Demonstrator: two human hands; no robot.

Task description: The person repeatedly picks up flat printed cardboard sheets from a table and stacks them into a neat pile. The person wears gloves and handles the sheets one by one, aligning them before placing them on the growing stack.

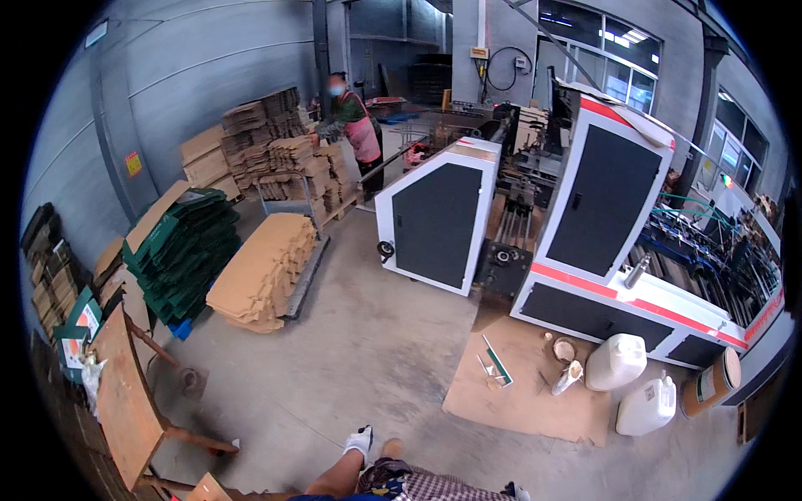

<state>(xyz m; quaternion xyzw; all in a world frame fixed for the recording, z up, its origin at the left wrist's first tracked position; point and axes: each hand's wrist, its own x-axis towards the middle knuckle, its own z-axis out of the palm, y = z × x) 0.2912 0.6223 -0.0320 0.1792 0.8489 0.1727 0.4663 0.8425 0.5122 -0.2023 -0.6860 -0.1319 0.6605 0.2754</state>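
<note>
At the lower edge of the view, the person's left hand (359, 440) wears a white glove and hangs over the bare concrete floor (351, 351), forearm running up from the lower edge and pointing away from the person; its fingers hold nothing, though their spread cannot be told. The right hand is out of view. Nearest lies a flat cardboard sheet (526, 388) on the floor beside the white and red machine (601, 209), its long axis slanting toward two white jugs (631, 380).

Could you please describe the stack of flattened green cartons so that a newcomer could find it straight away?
Start at the grey wall on the left and follow it down to the floor. The stack of green cartons leans there, with a brown cardboard sheet on top. Its dark green colour sets it apart from the plain brown cardboard stack on the cart beside it.
</note>
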